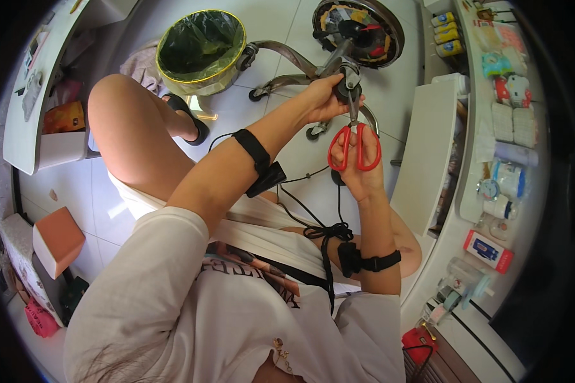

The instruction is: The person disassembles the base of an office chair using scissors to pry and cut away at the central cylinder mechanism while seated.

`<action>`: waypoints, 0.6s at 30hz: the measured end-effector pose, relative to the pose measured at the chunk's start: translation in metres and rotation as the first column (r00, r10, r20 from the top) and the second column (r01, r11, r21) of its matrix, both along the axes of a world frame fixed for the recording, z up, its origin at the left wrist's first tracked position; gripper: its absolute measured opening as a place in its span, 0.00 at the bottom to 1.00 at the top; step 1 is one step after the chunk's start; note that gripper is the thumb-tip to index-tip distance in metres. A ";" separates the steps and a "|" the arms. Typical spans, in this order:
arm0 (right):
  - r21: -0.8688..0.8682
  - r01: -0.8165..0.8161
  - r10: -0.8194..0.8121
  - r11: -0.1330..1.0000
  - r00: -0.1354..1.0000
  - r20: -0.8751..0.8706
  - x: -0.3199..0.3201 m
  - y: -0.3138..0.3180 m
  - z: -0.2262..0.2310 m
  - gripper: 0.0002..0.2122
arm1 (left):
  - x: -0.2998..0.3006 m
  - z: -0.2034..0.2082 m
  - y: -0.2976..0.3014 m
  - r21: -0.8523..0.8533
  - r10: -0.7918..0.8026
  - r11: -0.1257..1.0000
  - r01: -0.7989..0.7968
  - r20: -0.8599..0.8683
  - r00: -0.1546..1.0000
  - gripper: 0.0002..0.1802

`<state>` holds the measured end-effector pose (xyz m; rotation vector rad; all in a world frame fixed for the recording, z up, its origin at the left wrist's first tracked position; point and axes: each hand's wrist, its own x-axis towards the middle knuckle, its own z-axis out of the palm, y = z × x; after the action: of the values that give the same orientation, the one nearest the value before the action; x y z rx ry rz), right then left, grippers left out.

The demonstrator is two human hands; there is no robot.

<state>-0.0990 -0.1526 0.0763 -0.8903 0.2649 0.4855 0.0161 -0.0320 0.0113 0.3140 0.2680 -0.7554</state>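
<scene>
A rolling stool lies tipped over on the floor, its metal legs [286,53] and casters turned toward me. My left hand [324,101] grips one caster [347,90] from its left side, fingers partly hidden behind the wheel. My right hand [364,182] is closed on a pair of scissors [359,144] with red loop handles. Their metal blades point away from me, with the tips up against the caster. Whether anything lies between the blades is too small to tell. Farther off is the round underside of the stool seat [322,29], with worn padding showing.
A lined trash bin [201,80] with a yellow rim stands left of the stool. Shelves with bottles and packages [512,124] run along the right, above a white drawer front [425,137]. An orange-pink box [57,241] is at left. Black cables [329,231] hang between my forearms.
</scene>
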 end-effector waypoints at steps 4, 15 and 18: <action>0.097 0.027 -0.025 0.995 0.999 -0.025 0.001 0.004 -0.001 0.21 | 0.004 -0.003 -0.005 -0.084 0.051 0.995 -0.053 -0.020 0.998 0.19; 0.214 -0.102 0.115 0.971 0.992 -0.048 0.008 0.005 -0.002 0.24 | 0.004 -0.003 -0.008 -0.098 0.101 0.989 -0.110 -0.089 0.991 0.20; 0.249 -0.104 0.125 0.963 0.990 -0.069 0.007 0.008 0.006 0.23 | 0.003 -0.003 -0.008 -0.080 0.086 0.993 -0.089 -0.044 0.995 0.22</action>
<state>-0.0915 -0.1450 0.0822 -0.6465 0.2254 0.6500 0.0193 -0.0397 0.0082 0.2077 0.2866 -0.6848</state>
